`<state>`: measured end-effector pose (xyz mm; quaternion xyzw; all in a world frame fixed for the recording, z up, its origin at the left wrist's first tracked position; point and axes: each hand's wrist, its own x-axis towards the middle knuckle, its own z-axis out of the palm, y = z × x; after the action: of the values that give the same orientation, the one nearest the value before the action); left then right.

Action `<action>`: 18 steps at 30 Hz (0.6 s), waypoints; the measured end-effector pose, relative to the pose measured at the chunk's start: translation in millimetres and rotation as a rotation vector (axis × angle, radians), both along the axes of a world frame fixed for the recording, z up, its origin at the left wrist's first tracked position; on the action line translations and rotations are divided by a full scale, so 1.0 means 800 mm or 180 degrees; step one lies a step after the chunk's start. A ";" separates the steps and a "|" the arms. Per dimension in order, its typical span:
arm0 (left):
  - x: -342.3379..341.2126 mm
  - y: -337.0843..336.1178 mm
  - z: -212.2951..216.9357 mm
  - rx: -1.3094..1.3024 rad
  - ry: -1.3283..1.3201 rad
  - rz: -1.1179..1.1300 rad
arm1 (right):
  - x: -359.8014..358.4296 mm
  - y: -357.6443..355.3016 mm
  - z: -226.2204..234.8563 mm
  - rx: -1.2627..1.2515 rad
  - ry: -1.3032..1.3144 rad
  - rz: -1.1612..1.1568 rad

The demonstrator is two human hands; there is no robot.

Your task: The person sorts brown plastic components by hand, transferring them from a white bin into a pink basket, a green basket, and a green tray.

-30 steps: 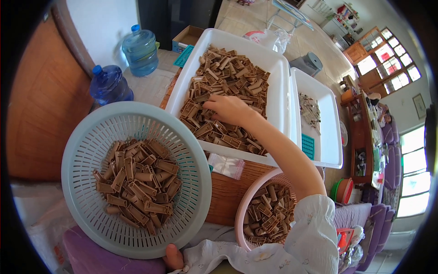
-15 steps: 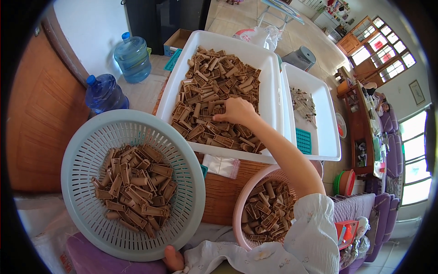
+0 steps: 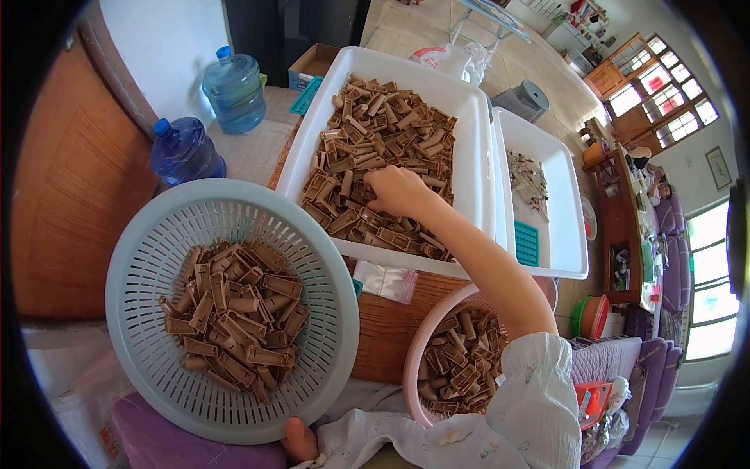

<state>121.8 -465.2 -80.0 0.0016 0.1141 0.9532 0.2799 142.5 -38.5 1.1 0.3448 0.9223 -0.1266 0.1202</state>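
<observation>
Here my right hand [image 3: 400,190] curls, fingers bent, onto brown plastic pieces [image 3: 375,148] in the white tray [image 3: 476,141]; whether it grips one I cannot tell. They look light, stiff, best pinched across the sides. Left hand [image 3: 301,439] barely shows; grip unclear.

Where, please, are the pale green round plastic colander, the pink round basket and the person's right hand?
Pale green round plastic colander [image 3: 144,258]: head view, bare upper-left wall.
Pink round basket [image 3: 412,367]: head view, left rim.
Right hand [image 3: 397,190]: head view, back of hand, on brown pieces.
</observation>
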 end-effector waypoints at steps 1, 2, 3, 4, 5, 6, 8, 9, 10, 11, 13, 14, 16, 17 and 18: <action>-0.003 -0.011 0.008 -0.2818 0.0776 -0.0295 | 0.002 0.004 -0.002 0.0019 -0.0084 0.0135; 0.000 -0.003 -0.003 -0.2816 0.0770 -0.0295 | 0.004 0.007 -0.003 0.0039 -0.0171 0.0268; 0.005 0.011 -0.021 -0.0042 0.0091 0.0015 | -0.001 0.006 -0.001 0.0040 -0.0150 0.0299; 0.008 0.021 -0.038 0.2739 -0.0586 0.0294 | -0.003 0.006 0.000 0.0049 -0.0166 0.0347; 0.007 0.016 -0.051 0.2745 -0.0568 0.0305 | -0.005 0.007 0.002 0.0059 -0.0182 0.0394; 0.003 0.015 -0.049 0.2786 -0.0559 0.0238 | -0.003 0.008 0.005 0.0053 -0.0185 0.0397; 0.006 0.003 -0.036 0.2824 -0.0548 0.0175 | 0.007 0.014 0.016 0.0018 0.0159 0.0220; 0.008 0.019 0.031 -0.0127 0.0065 -0.0048 | 0.019 0.022 0.017 -0.0028 0.0461 0.0065; 0.009 0.030 0.065 -0.3066 0.0714 -0.0294 | 0.034 0.029 0.021 -0.0013 0.0432 0.0018; 0.008 0.028 0.068 -0.3069 0.0723 -0.0276 | 0.037 0.031 0.034 -0.0067 0.0672 0.0022; 0.008 0.022 0.069 -0.3110 0.0589 -0.0263 | 0.040 0.028 0.063 -0.0288 0.0969 -0.0110; 0.007 0.019 0.064 -0.3108 0.0591 -0.0265 | 0.048 0.028 0.073 -0.0286 0.0970 -0.0112; 0.006 0.015 0.056 -0.2933 0.0713 -0.0310 | 0.067 0.021 0.098 -0.0598 0.1271 -0.0330; 0.008 0.014 0.056 -0.2928 0.0715 -0.0323 | 0.075 0.011 0.117 -0.0951 0.1272 -0.0522; 0.008 0.016 0.059 -0.3009 0.0663 -0.0296 | 0.086 0.008 0.121 -0.0947 0.1276 -0.0533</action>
<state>128.1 -452.1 -33.0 -0.0253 0.5618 0.7783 0.2793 211.0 -32.0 97.7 0.3665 0.8671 -0.3362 -0.0265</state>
